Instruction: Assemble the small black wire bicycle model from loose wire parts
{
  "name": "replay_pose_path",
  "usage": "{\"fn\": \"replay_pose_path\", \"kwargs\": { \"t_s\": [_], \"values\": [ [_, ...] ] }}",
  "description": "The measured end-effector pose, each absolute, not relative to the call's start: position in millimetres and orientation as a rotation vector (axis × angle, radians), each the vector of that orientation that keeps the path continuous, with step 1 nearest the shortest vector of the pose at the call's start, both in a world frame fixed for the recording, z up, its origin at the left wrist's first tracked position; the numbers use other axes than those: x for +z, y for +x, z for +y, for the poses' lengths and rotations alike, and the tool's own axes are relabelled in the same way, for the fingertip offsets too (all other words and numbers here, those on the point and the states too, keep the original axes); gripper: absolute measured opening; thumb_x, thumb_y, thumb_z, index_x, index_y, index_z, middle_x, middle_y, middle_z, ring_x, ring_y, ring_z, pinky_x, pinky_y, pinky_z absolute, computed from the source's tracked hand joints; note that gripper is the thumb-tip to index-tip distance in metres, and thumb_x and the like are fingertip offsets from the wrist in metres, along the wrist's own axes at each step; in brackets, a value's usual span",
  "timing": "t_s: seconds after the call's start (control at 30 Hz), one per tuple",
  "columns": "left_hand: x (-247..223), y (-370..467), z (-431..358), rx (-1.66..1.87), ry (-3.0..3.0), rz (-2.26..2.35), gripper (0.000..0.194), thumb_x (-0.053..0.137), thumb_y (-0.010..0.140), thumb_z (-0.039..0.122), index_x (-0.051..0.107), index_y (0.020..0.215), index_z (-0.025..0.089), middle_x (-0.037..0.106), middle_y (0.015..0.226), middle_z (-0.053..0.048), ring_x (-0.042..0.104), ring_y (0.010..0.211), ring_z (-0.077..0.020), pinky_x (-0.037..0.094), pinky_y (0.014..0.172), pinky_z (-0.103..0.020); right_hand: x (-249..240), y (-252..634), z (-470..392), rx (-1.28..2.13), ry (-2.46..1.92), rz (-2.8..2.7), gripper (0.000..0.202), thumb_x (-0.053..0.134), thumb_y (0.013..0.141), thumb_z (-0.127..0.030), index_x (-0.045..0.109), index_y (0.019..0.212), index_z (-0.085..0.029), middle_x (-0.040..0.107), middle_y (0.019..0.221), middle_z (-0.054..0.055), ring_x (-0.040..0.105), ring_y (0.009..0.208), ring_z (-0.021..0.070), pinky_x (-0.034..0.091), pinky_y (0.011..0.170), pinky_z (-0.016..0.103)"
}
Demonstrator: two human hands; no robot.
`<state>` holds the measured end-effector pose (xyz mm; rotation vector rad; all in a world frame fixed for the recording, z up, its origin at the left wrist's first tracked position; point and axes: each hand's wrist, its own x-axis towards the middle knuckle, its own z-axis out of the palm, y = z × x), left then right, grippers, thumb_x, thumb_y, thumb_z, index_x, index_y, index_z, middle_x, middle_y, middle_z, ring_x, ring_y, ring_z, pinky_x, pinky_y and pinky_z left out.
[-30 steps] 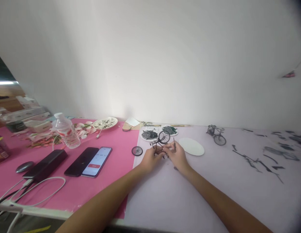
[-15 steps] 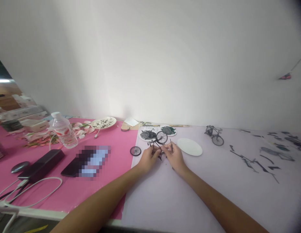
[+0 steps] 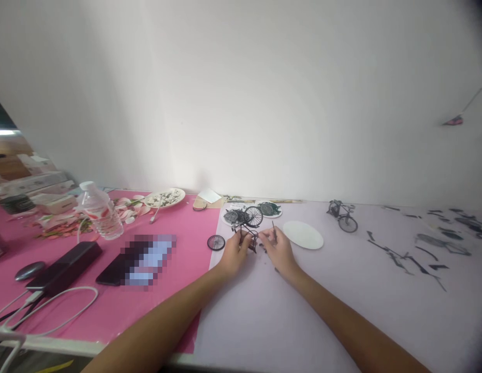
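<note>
My left hand (image 3: 236, 254) grips a small black model bicycle (image 3: 253, 217) by its frame, one spoked wheel pointing up and away. Close on its right, my right hand (image 3: 278, 249) is closed, with a thin dark stick-like tool (image 3: 274, 231) rising between its fingers. The fingertips of both hands nearly meet at the frame; what lies between them is too small to make out. A loose spoked wheel (image 3: 216, 242) lies left of my left hand, by the pink sheet's edge.
A white oval plate (image 3: 303, 234) and a finished-looking model bicycle (image 3: 344, 216) are on the right, with several dark parts (image 3: 407, 259) beyond. Leftward are a phone (image 3: 116, 264), a water bottle (image 3: 101, 210), a black box (image 3: 66, 267) and cables.
My left hand and the model bicycle have shifted slightly left, opening a small gap to my right hand. My right hand has barely moved.
</note>
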<state>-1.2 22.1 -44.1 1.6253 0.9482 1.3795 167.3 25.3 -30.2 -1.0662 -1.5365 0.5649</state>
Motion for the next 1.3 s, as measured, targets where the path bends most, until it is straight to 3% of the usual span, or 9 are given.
{"fn": "replay_pose_path", "kwargs": {
  "t_s": [0.17, 0.4, 0.63, 0.9, 1.0, 1.17, 1.3],
  "values": [
    [-44, -2, 21, 1.356, 1.62, 0.948, 0.034, 0.055, 0.097, 0.052, 0.058, 0.093, 0.018, 0.07, 0.087, -0.006, 0.067, 0.08, -0.0178, 0.052, 0.075, -0.029, -30, 166, 23, 0.601, -1.076, -1.528, 0.037, 0.06, 0.094, -0.048, 0.036, 0.077, -0.025, 0.067, 0.082, 0.001, 0.064, 0.071, 0.0176, 0.052, 0.07, 0.03],
    [-42, -2, 21, 1.352, 1.609, 0.977, 0.03, 0.06, 0.094, 0.048, 0.058, 0.092, 0.018, 0.069, 0.084, -0.006, 0.066, 0.077, -0.0173, 0.051, 0.071, -0.028, -25, 166, 21, 0.516, -1.093, -1.598, 0.038, 0.065, 0.091, -0.045, 0.038, 0.074, -0.025, 0.072, 0.085, 0.003, 0.067, 0.078, 0.0197, 0.051, 0.075, 0.032],
    [-41, -2, 20, 1.333, 1.592, 0.958, 0.032, 0.061, 0.094, 0.045, 0.058, 0.108, 0.017, 0.072, 0.084, -0.006, 0.068, 0.078, -0.0186, 0.052, 0.071, -0.029, -24, 166, 21, 0.503, -1.114, -1.639, 0.039, 0.061, 0.093, -0.044, 0.033, 0.074, -0.025, 0.071, 0.084, 0.002, 0.066, 0.077, 0.0189, 0.05, 0.074, 0.031],
    [-35, -2, 18, 1.375, 1.555, 1.036, 0.027, 0.062, 0.094, 0.044, 0.059, 0.1, 0.018, 0.071, 0.08, -0.005, 0.066, 0.072, -0.017, 0.049, 0.07, -0.029, 4, 202, 31, 0.241, -1.279, -1.774, 0.025, 0.049, 0.095, -0.039, 0.038, 0.077, -0.026, 0.072, 0.1, 0.007, 0.066, 0.095, 0.0236, 0.049, 0.081, 0.035],
    [-38, -2, 20, 1.375, 1.541, 1.037, 0.027, 0.062, 0.093, 0.044, 0.058, 0.098, 0.018, 0.071, 0.081, -0.005, 0.067, 0.072, -0.0172, 0.05, 0.071, -0.029, 17, 219, 34, 0.456, -1.337, -1.926, 0.027, 0.056, 0.09, -0.037, 0.036, 0.075, -0.025, 0.073, 0.091, 0.003, 0.066, 0.081, 0.0209, 0.047, 0.07, 0.032],
    [-44, -1, 22, 1.353, 1.534, 1.002, 0.028, 0.061, 0.095, 0.045, 0.056, 0.101, 0.018, 0.071, 0.085, -0.006, 0.067, 0.071, -0.0166, 0.051, 0.069, -0.029, 25, 226, 30, 0.922, -1.341, -2.086, 0.039, 0.073, 0.066, -0.024, 0.035, 0.071, -0.024, 0.075, 0.089, 0.001, 0.067, 0.079, 0.0205, 0.046, 0.067, 0.03],
    [-46, -1, 23, 1.349, 1.535, 0.982, 0.03, 0.061, 0.094, 0.047, 0.056, 0.102, 0.018, 0.07, 0.085, -0.006, 0.067, 0.071, -0.0161, 0.051, 0.068, -0.028, 27, 222, 25, 1.037, -1.367, -2.174, 0.04, 0.071, 0.063, -0.018, 0.032, 0.072, -0.024, 0.076, 0.089, 0.001, 0.067, 0.079, 0.0204, 0.045, 0.066, 0.03]
  ]
}}
